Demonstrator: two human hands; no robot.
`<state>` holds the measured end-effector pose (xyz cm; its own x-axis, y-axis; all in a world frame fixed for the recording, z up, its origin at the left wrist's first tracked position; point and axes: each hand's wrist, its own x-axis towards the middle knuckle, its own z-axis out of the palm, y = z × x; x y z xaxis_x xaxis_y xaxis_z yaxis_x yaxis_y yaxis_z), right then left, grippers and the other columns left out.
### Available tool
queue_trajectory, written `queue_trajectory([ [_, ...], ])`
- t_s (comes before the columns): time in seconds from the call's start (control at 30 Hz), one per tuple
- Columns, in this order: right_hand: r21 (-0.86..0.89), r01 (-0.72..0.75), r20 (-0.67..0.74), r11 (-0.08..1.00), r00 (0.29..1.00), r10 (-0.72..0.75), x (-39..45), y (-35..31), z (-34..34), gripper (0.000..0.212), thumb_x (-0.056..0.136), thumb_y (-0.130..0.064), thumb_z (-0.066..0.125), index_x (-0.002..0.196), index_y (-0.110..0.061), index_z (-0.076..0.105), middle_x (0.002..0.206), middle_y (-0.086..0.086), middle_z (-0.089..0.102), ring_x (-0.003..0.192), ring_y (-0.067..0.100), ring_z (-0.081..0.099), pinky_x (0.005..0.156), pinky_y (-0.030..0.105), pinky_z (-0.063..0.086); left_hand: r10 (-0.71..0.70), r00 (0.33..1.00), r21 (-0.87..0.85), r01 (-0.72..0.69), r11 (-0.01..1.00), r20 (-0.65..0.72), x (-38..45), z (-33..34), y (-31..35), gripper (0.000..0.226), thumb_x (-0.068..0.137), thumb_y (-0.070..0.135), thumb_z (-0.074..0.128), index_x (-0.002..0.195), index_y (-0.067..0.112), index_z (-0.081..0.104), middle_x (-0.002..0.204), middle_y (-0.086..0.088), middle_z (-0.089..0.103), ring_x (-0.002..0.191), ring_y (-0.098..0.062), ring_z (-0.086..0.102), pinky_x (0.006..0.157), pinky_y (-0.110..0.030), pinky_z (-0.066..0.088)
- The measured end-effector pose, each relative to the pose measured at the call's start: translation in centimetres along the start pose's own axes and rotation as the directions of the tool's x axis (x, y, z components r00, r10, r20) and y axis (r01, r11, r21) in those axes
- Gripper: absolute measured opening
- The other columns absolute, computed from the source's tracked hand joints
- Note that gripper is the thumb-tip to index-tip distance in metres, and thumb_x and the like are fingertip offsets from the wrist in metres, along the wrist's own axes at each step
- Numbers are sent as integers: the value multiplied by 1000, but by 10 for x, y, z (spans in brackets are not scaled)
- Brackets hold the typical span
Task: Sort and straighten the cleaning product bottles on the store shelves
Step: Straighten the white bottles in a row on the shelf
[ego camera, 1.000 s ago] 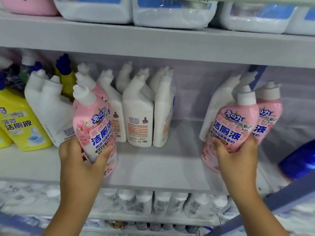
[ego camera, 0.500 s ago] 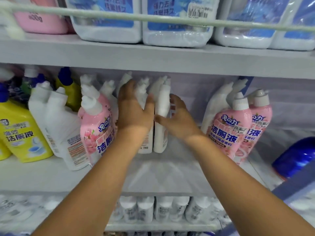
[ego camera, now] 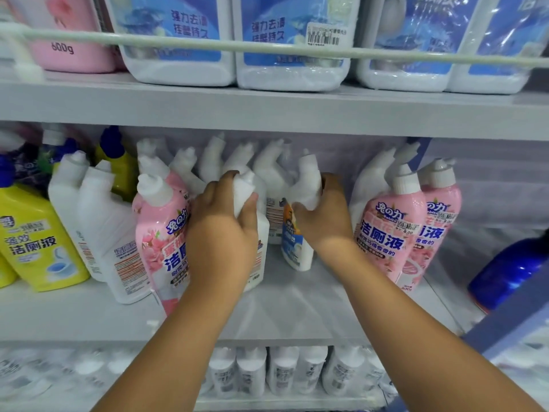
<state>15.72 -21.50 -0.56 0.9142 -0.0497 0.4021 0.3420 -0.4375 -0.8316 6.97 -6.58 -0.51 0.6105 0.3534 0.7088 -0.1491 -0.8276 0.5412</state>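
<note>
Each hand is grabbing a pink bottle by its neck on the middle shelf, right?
Not quite. The head view shows the left hand and the right hand each gripping a white bottle by its neck, left one and right one, on the middle shelf. The pink bottles stand untouched to either side.

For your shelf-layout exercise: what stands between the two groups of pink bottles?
In the head view, white bottles, with the left hand and right hand each gripping one.

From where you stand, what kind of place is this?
Most likely a shop aisle: tiered shelves hold rows of identical toilet cleaner bottles, and a price sticker sits on one tub.
</note>
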Motion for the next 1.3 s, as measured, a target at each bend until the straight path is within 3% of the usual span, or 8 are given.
queue_trajectory([
  [0.07,-19,-4,-22,1000,1000,4,2,4,2,45,86,-13,73,120,-19,43,116,4,58,99,20,61,79,27,51,-48,998,30,46,998,40,-3,-9,6,39,101,33,59,135,13,58,116,-13,66,105,-37,60,80,-47,53],
  [0.37,-255,-9,-336,967,938,-80,20,25,10,42,84,-5,64,120,5,45,111,25,57,89,41,66,64,29,42,-124,974,-131,150,980,190,-16,-24,22,24,101,42,55,124,34,54,102,2,64,88,-24,63,71,-39,51],
  [0.63,-182,35,-313,983,945,-91,7,13,5,61,86,-8,65,141,-4,40,138,16,43,127,31,48,98,21,35,-69,956,-307,159,938,285,-29,-23,28,38,95,59,51,128,40,57,111,13,68,102,-9,64,84,-32,52],
  [0.73,-170,254,-283,952,913,-294,-11,-3,-4,45,85,-10,62,129,-6,54,128,10,51,121,23,49,102,24,40,-170,933,-458,308,834,317,-14,-29,24,36,94,60,49,116,36,65,104,19,72,98,0,67,87,-29,54],
  [0.83,22,208,-48,978,977,-207,4,-5,9,33,87,-14,60,120,-8,61,118,6,63,107,23,63,92,30,54,-326,913,-556,407,724,244,25,-23,20,20,102,41,53,108,30,68,104,12,74,101,-4,68,87,-17,50],
  [1.07,-336,129,282,933,959,-31,63,-1,47,65,88,-29,73,144,-13,45,138,10,44,121,31,55,101,40,47,-296,889,23,308,951,349,107,47,-6,51,95,44,63,130,8,55,131,-9,60,121,-27,59,82,-24,34],
  [1.2,-367,61,299,928,953,56,65,-2,50,71,85,-27,75,145,-10,42,140,13,48,128,33,51,105,41,45,-294,898,75,285,956,328,112,59,-9,38,100,33,57,126,6,60,131,-13,64,123,-29,60,96,-28,41],
  [1.3,-426,77,205,902,979,13,43,-2,41,59,88,-26,71,135,-1,45,134,18,51,123,34,52,99,36,43,-316,892,19,328,945,323,107,49,-11,29,106,19,52,125,-2,58,123,-13,63,115,-25,59,73,-8,34],
])
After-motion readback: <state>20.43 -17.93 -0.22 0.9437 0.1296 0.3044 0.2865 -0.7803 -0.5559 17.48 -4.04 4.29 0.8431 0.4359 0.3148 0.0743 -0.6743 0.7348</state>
